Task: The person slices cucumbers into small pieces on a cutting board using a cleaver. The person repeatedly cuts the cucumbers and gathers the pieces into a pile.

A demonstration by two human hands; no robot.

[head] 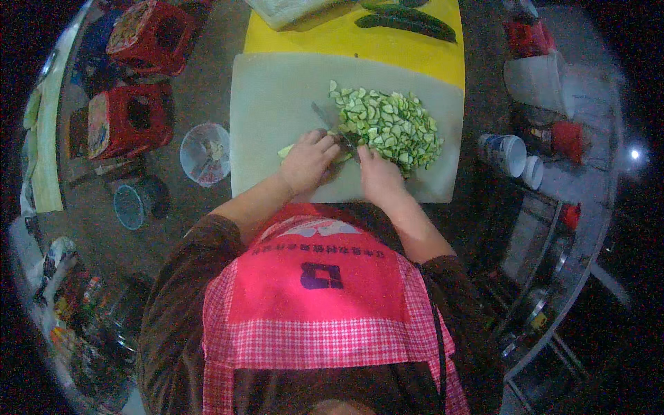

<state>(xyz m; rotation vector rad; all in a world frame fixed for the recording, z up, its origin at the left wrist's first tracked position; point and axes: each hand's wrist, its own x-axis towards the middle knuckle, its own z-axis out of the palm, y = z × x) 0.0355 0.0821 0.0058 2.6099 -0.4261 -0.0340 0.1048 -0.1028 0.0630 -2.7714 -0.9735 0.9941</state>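
My right hand [383, 175] grips the handle of a kitchen knife [323, 114]. Its blade slants up and left past the fingertips of my left hand [308, 162]. Under that left hand, its fingers curled over and holding it down, lies a length of cucumber [285, 151], mostly hidden. A wide heap of small chopped cucumber pieces [394, 122] covers the right half of the white cutting board [270, 98], just beyond my right hand. Behind the board, whole dark-green cucumbers [407, 23] rest on the yellow tabletop [321, 42].
A pale, flat-sided object [288, 11] stands at the table's far left. Beside the table are a plastic-lined bin [205, 155], a dark bucket [128, 207] and red plastic stools [129, 120]. White buckets [511, 155] stand to the right, near a metal rack.
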